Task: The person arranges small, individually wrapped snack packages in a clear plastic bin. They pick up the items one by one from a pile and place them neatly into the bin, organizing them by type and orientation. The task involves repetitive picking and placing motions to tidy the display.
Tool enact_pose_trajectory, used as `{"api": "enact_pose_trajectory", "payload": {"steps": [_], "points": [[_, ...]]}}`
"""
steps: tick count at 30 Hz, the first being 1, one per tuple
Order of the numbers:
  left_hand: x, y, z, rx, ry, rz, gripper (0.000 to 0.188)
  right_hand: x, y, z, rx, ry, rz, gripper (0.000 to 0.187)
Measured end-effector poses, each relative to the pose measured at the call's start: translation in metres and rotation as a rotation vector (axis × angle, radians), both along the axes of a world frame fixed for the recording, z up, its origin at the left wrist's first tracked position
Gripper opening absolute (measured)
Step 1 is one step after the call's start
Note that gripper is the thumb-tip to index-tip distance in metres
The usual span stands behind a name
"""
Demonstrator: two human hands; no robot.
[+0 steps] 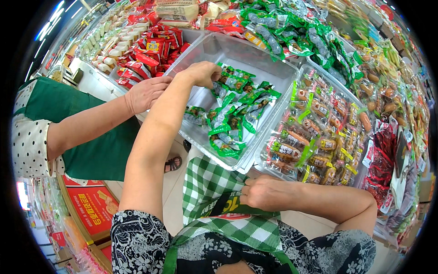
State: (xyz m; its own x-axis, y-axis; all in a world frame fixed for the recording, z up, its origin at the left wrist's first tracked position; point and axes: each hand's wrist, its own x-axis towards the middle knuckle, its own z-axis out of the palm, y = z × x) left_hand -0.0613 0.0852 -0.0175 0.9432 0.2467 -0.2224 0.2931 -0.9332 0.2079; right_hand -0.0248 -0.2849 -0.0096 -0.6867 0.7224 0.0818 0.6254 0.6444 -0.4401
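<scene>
A clear plastic tray (273, 75) holds several green snack packets (239, 116), loosely piled in its middle. My left hand (204, 74) reaches over the tray's left side, fingers curled down at the upper packets. Whatever lies in those fingers is hidden by the hand. Low at the right, my right hand (264, 194) is closed round the edge of my green-and-white checked apron (207, 178), pulling the cloth up in front of me near the tray's front wall.
A co-worker's hand (148, 93) rests by the tray's left rim, behind my left forearm. Red packets (153, 50) lie beyond it. Wrapped sausages (315, 128) fill the tray on the right. More green packets (315, 41) are heaped at the back. Dark red packs (381, 160) lie far right.
</scene>
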Motion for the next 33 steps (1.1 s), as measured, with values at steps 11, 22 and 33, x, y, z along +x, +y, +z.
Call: {"api": "enact_pose_trajectory", "payload": {"steps": [11, 22, 33], "points": [[0.009, -0.019, -0.023, 0.224, 0.132, -0.208, 0.056, -0.001, 0.0, 0.003, -0.004, -0.039, 0.002, 0.009], [0.013, -0.025, -0.016, 0.352, 0.052, -0.387, 0.027, 0.001, -0.001, 0.001, -0.032, -0.077, 0.013, 0.009], [0.011, -0.021, -0.01, 0.339, -0.158, -0.125, 0.022, 0.0, -0.002, -0.001, -0.059, -0.113, 0.008, 0.009]]}}
